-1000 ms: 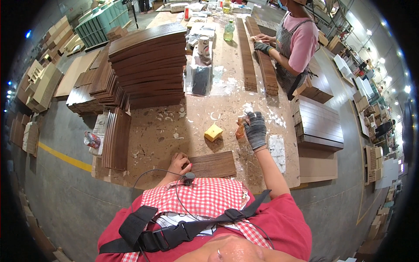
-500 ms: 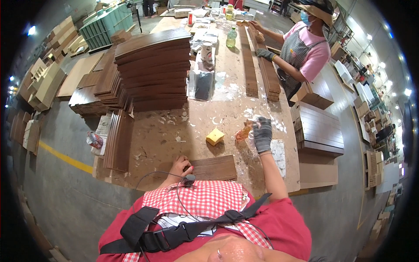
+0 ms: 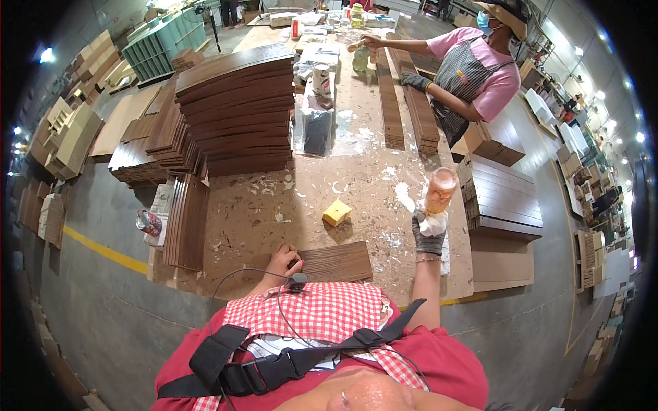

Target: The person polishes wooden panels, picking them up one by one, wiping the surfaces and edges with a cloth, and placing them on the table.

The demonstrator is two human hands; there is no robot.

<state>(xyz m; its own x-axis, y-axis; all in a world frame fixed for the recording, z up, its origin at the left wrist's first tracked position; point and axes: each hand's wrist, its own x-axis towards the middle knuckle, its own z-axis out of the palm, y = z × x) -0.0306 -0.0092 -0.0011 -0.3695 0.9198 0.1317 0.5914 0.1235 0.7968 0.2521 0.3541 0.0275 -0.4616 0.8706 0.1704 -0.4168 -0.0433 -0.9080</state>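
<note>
My bare left hand [image 3: 282,263] has its fingers curled at the left end of a short dark brown wooden board [image 3: 336,262], which lies on the worktable in front of me. My right hand [image 3: 428,236], in a grey glove, grips a clear plastic bottle [image 3: 440,193] stained orange-brown and holds it over the right side of the table. Something white, maybe paper or a cap, shows between glove and bottle. A yellow sponge [image 3: 336,213] sits just beyond the board.
A tall stack of brown boards [image 3: 236,113] rises at the table's left. White flakes litter the tabletop [image 3: 260,226]. Across the right side, a co-worker [image 3: 473,75] stands by long brown strips [image 3: 418,113]. A can [image 3: 148,222] stands at the left edge.
My right hand has swung the bottle away from the table's middle to the right and turned it. My left hand and the board stay put. The co-worker's bare hand has moved left.
</note>
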